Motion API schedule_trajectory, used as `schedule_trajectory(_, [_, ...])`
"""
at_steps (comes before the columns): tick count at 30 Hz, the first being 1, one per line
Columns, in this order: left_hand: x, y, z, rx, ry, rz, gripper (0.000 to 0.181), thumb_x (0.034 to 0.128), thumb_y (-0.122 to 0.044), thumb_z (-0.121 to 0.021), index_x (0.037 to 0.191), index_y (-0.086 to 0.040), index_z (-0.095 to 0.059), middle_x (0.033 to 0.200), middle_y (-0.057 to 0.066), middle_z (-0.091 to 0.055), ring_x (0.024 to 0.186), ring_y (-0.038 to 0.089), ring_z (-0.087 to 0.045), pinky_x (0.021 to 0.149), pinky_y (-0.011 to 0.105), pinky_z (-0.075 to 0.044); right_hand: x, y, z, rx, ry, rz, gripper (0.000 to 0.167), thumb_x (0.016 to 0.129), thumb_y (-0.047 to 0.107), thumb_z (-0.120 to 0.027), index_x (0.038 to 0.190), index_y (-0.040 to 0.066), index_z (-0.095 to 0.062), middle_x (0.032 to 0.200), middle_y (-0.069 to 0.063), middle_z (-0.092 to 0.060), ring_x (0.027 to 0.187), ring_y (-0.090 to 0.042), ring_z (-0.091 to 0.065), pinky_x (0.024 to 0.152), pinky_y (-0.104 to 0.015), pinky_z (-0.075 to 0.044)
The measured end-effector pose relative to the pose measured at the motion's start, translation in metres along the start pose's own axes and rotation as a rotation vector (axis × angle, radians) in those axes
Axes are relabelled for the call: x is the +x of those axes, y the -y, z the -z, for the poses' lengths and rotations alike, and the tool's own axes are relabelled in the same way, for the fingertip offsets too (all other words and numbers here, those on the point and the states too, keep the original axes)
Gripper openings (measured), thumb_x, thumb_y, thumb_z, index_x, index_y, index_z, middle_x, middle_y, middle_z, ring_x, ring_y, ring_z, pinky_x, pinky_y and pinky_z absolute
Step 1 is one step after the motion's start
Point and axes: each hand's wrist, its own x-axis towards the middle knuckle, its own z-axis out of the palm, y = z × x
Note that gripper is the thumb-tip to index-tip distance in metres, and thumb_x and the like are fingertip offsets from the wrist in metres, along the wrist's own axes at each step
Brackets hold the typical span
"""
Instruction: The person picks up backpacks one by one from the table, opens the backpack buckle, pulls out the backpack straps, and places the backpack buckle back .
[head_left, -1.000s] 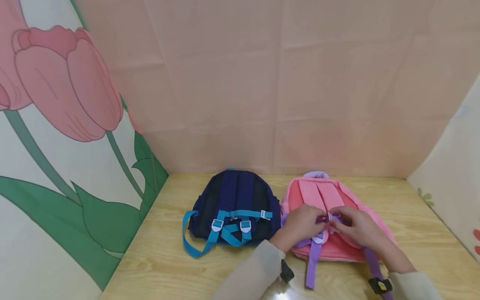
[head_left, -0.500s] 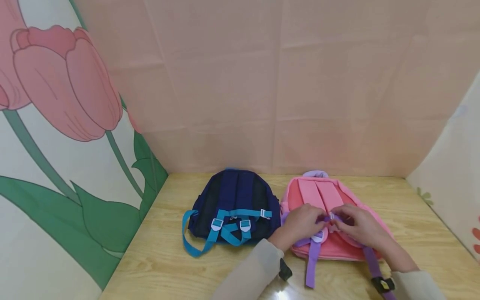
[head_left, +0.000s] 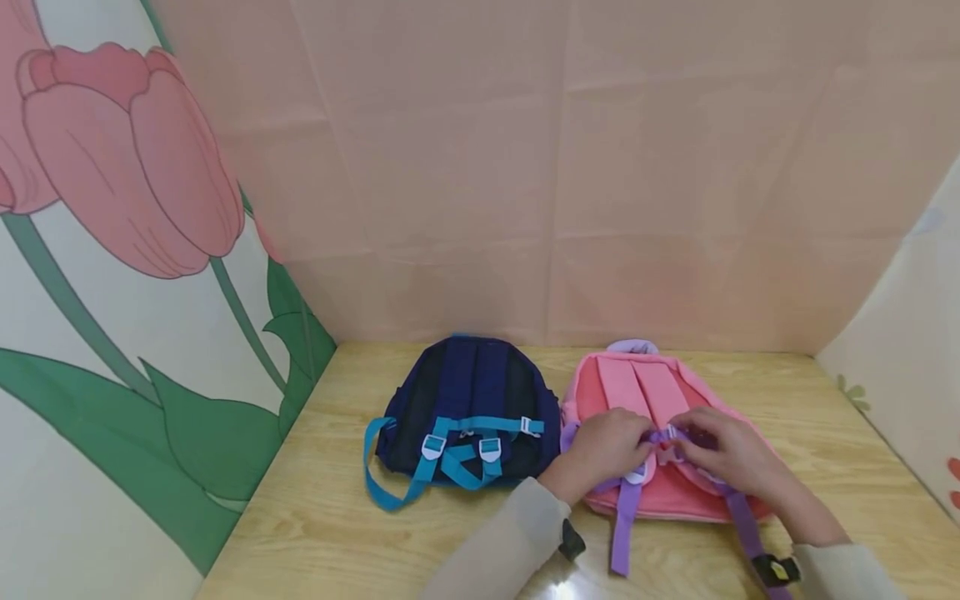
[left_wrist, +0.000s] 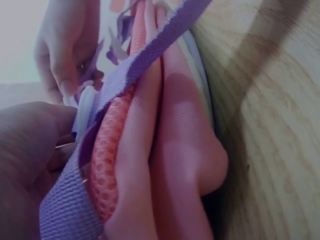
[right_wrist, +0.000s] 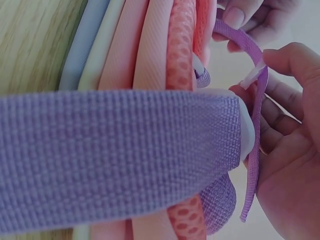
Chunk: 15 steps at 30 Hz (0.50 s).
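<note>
A pink backpack (head_left: 622, 383) lies on the wooden table, its shoulder straps facing up. My left hand (head_left: 603, 450) pinches a narrow purple strap (head_left: 660, 434) over the middle of its back. At the other end, my right hand (head_left: 726, 450) pinches the same strap by a small white buckle (right_wrist: 254, 74), seen best in the right wrist view. Below the strap, a small pink clip (head_left: 666, 455) shows between the hands. Wide purple webbing (right_wrist: 115, 160) crosses close to the right wrist camera. My left fingertips are partly hidden in the left wrist view.
A navy backpack (head_left: 476, 383) with teal straps (head_left: 468, 475) lies directly left of the pink one. Loose purple strap ends (head_left: 624, 533) hang towards the front of the table (head_left: 315, 533). A plain cloth backdrop (head_left: 555, 208) stands behind.
My right hand has shifted slightly right, and more of the narrow purple strap shows between the hands. The pink clip has come into clearer view. My left hand stays nearly still.
</note>
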Motion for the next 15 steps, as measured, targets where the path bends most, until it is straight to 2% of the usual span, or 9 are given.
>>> schedule_trajectory(5, [-0.0009, 0.0016, -0.0009, -0.025, -0.005, -0.010, 0.021, 0.0971, -0.040, -0.068, 0.117, -0.034, -0.072, 0.100, -0.021, -0.067, 0.088, -0.005, -0.056, 0.079, 0.011, -0.046, -0.0012, -0.0001, 0.0019, 0.000, 0.015, -0.010, 0.032, 0.077, -0.001, -0.083, 0.104, 0.014, -0.074, 0.092, 0.008, -0.069, 0.079, -0.001, -0.058, 0.069, -0.013, -0.048])
schedule_trajectory(12, [0.0021, 0.0027, -0.0030, -0.089, -0.006, -0.002, 0.020, 0.0960, -0.037, -0.070, 0.115, -0.031, -0.072, 0.097, -0.020, -0.065, 0.086, -0.005, -0.052, 0.079, 0.010, -0.045, -0.0018, -0.0002, 0.0068, -0.020, 0.043, -0.073, 0.030, 0.078, 0.006, -0.085, 0.105, 0.015, -0.075, 0.094, 0.006, -0.071, 0.082, -0.004, -0.061, 0.070, -0.026, -0.054])
schedule_trajectory(15, [0.0023, 0.0012, -0.0032, -0.100, 0.007, 0.009, 0.020, 0.0956, -0.037, -0.071, 0.115, -0.031, -0.072, 0.096, -0.020, -0.065, 0.085, -0.004, -0.052, 0.078, 0.010, -0.044, -0.0022, 0.0006, 0.0088, -0.034, 0.051, -0.081, 0.030, 0.078, 0.008, -0.086, 0.105, 0.015, -0.075, 0.095, 0.006, -0.071, 0.082, -0.005, -0.061, 0.071, -0.026, -0.054])
